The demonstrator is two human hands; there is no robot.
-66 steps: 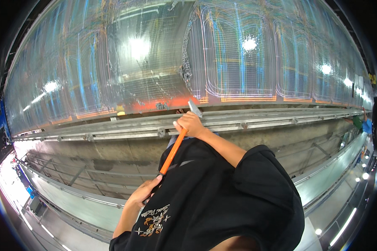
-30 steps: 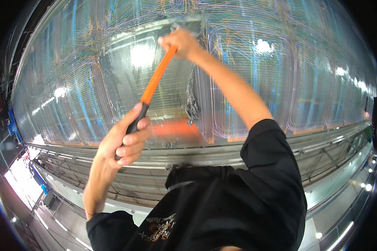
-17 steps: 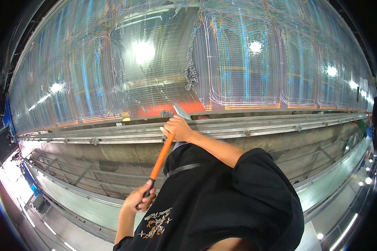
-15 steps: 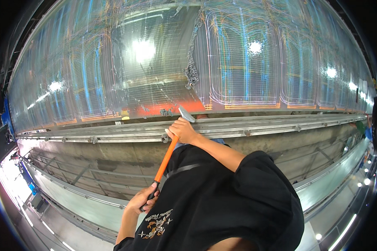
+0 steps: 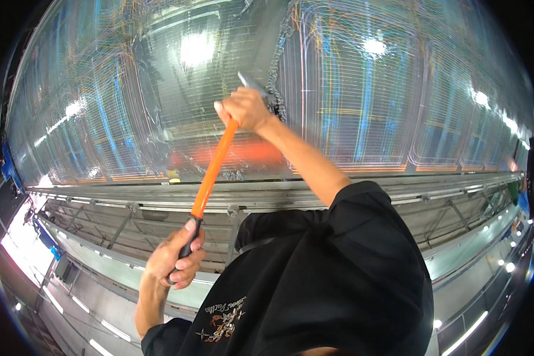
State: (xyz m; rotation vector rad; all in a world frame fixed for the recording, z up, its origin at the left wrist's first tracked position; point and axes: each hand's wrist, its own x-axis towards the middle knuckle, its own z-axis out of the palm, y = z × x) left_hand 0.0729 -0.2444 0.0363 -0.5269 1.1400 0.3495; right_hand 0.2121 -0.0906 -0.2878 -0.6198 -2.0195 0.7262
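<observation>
A long-handled scraper (image 5: pixel 215 169) with an orange shaft and a metal blade slants up from lower left over a big glossy panel. My left hand (image 5: pixel 175 258) is wrapped round its black grip at the bottom end. Higher up, my right hand (image 5: pixel 246 110) grips the shaft just below the blade (image 5: pixel 252 85), fingers closed. The blade is over the panel beside a ragged strip of grey scrapings (image 5: pixel 280 59); whether it touches the surface I cannot tell. Left of that strip lies a smoother greenish-grey patch (image 5: pixel 202 89).
The panel (image 5: pixel 362 107) bears fine coloured lines and bright lamp reflections. Along its near edge lie a red-orange patch (image 5: pixel 231 153) and a small yellow piece (image 5: pixel 173 176). A metal rail (image 5: pixel 338 199) runs in front of my body, with a frame of bars (image 5: pixel 124 228) below.
Both hands have moved up and left with the scraper, the blade going from the panel's near edge farther onto the panel. My grip on the shaft stays the same.
</observation>
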